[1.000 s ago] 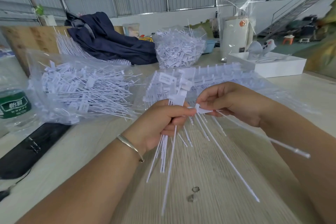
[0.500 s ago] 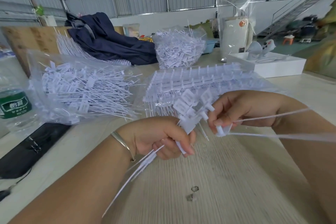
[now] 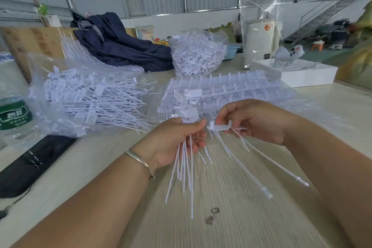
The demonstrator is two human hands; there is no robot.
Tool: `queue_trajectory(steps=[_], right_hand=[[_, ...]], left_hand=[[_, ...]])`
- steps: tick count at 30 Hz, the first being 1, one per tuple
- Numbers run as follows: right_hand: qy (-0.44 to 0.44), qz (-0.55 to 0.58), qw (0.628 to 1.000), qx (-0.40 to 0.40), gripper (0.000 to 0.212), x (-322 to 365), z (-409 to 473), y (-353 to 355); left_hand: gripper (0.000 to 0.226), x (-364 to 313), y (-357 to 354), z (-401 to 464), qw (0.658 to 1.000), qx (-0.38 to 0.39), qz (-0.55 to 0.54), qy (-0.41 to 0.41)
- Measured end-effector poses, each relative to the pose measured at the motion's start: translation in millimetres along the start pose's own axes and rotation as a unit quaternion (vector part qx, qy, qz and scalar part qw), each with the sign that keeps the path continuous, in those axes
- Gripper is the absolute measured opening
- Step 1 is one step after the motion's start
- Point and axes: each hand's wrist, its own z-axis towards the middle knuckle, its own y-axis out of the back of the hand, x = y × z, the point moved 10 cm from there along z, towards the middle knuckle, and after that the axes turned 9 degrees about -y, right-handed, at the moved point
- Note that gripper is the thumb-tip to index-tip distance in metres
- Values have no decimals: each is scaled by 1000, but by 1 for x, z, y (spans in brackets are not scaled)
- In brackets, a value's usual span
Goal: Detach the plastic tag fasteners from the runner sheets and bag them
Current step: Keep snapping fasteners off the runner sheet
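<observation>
White plastic tag fasteners [image 3: 186, 159] are bunched in the left hand [image 3: 177, 141], fingers curled round their stems, heads upward. The right hand [image 3: 255, 121] pinches a runner strip [image 3: 225, 127] just beside it, several stems hanging below. Step in hand, by judgement: detaching. Next move calls for a clean twist or pull to free each head, then transfer to the open bag [image 3: 80, 96] lying left on the bench [image 3: 231, 217]. Undetached runner sheets [image 3: 231, 88] lie just behind both hands.
</observation>
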Motion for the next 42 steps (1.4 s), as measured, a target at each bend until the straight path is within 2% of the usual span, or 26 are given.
queue_trajectory(steps=[4,9,12,13,18,23,29,31,33,35,37,42], right_hand=[[7,4,1000,3,30,2,-2,-2],[22,6,1000,-12,27,5,-3,-1],[39,7,999,-28,25,9,-4,3],[46,14,998,-30,24,10,-5,5],[69,76,993,-53,15,14,-6,16],[61,86,993,-57,20,13,-6,19],[31,79,996,6,43,6,-3,0],[9,81,993,84,59,0,-2,-23],[-7,70,981,179,66,-4,-7,-51],[-3,57,978,201,68,-3,-9,-59],[12,56,986,156,64,1,-6,-48],[38,113,989,91,30,6,-3,-25]], left_hand=[[23,-2,-5,-1,999,9,-38,7],[45,-7,2,2,1000,-26,3,-15],[17,-9,8,3,998,-38,27,-31],[16,-9,9,3,998,-40,27,-33],[19,-14,18,5,995,-74,0,-66],[25,-22,5,3,996,-21,-38,-80],[21,-20,-21,-2,980,66,-179,-50],[18,-21,-40,-8,965,129,-228,-33],[17,-25,-54,-13,955,174,-235,-43],[21,-28,-56,-13,954,178,-234,-54],[26,-28,-48,-9,960,149,-229,-59],[21,-20,-27,-2,977,71,-197,-44]])
